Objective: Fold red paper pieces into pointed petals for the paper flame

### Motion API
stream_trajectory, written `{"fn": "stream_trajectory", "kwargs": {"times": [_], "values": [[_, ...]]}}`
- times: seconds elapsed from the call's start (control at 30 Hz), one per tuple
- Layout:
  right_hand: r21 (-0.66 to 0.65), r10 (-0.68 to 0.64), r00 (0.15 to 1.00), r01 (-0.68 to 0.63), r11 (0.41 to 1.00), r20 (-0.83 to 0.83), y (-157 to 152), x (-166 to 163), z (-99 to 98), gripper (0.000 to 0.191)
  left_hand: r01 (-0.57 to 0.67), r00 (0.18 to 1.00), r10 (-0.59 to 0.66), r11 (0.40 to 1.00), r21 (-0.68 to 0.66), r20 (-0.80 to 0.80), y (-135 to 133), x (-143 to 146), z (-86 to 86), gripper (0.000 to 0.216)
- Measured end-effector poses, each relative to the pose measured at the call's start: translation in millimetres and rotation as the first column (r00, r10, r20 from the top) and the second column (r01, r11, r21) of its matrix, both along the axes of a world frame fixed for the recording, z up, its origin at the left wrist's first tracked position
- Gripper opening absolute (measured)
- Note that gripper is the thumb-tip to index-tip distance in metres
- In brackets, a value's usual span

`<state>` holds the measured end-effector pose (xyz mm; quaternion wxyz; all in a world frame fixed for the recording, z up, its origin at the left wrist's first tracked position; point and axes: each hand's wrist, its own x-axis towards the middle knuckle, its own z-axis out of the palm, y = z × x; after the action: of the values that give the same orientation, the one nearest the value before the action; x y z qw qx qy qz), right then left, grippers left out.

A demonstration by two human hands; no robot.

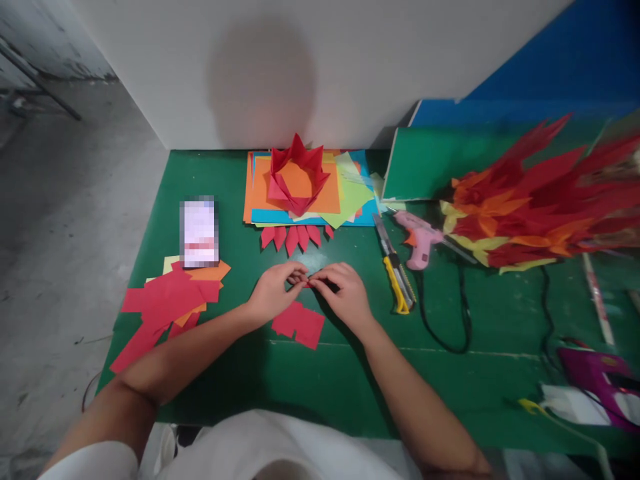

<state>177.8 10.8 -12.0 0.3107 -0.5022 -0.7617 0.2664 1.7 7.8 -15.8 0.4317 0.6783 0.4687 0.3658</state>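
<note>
Step in hand looks like folding/creasing: L hand (pixel 277 293) and R hand (pixel 346 293) both pinch a small red paper piece (pixel 309 285), fingertips nearly meeting, low center of the counter (pixel 345 373). Next move prob. calls for lined-up edges + firm press. Red cut sheets (pixel 306 327) just below; row of pointed red pieces (pixel 291 239) above, by the colored paper stack (pixel 257 193) w/ spiky red ring (pixel 296 149) on top. Cutter (pixel 395 267) + pink glue gun (pixel 419 237) at R. Green countertop, bare concrete floor (pixel 60 180) L, pale panel (pixel 360 73) behind.
</note>
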Motion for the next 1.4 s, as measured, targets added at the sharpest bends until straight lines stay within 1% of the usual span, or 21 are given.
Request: {"fn": "stream_trajectory", "kwargs": {"times": [0.1,0.2,0.3,0.37,0.47,0.6,0.67,0.8,0.97,1.03,1.07,1.17,1.27,1.4], "values": [[-0.004,0.021,0.999,-0.02,1.0,0.025,0,0,-0.7,0.012,0.036,0.991,-0.029,0.998,0.053,-0.129,1,-1,3.4,0.017],[0.0,0.021,0.999,-0.021,1.0,0.042,0,0,-2.0,0.011,0.126,0.964,-0.082,0.979,0.163,-0.252,1,-3,3.7,0.012],[0.005,0.021,0.998,-0.021,1.0,0.058,0,0,-3.6,0.011,0.186,0.949,-0.103,0.946,0.264,-0.299,2,-4,2.5,0.016],[-0.004,0.025,0.998,-0.024,1.0,0.061,1,0,-4.2,0.012,0.198,0.94,-0.098,0.936,0.292,-0.325,2,-5,2.3,0.017],[-0.014,0.019,0.998,-0.018,1.0,0.057,1,-1,-3.7,0.011,0.196,0.936,-0.09,0.936,0.291,-0.341,2,-7,3.8,0.017],[-0.026,-0.006,0.999,0.007,1.0,0.052,1,-1,-2.4,0.01,0.13,0.952,-0.061,0.967,0.218,-0.3,4,-10,5.5,0.011],[-0.027,-0.002,0.998,0.004,1.0,0.058,1,-1,-2.6,0.012,0.126,0.953,-0.063,0.972,0.198,-0.297,4,-11,5.3,0.01],[-0.014,0.002,0.998,-0.001,1.0,0.066,1,-1,-4.3,0.014,0.195,0.926,-0.09,0.946,0.261,-0.366,4,-11,5.4,0.02],[-0.017,-0.003,0.997,0.005,1.0,0.075,0,-1,-4.8,0.014,0.244,0.878,-0.084,0.925,0.291,-0.471,-1,-15,9.7,0.029],[-0.016,-0.004,0.997,0.006,1.0,0.082,0,-1,-3.9,0.014,0.311,0.867,-0.136,0.9,0.307,-0.479,-3,-17,10.2,0.028],[-0.014,-0.005,0.996,0.006,1.0,0.084,0,-2,-3.5,0.014,0.357,0.859,-0.174,0.877,0.32,-0.482,-4,-18,9.9,0.028],[-0.014,-0.001,0.997,0.002,1.0,0.082,1,-2,-2.7,0.012,0.455,0.814,-0.23,0.823,0.339,-0.533,-7,-19,8.0,0.029],[-0.023,-0.003,0.997,0.005,1.0,0.083,1,-2,-2.7,0.011,0.491,0.755,-0.222,0.815,0.308,-0.618,-9,-16,7.2,0.032],[-0.037,-0.015,0.997,0.018,0.999,0.082,2,-2,-3.2,0.008,0.567,0.625,-0.229,0.791,0.232,-0.746,-12,-11,7.8,0.037]]}}
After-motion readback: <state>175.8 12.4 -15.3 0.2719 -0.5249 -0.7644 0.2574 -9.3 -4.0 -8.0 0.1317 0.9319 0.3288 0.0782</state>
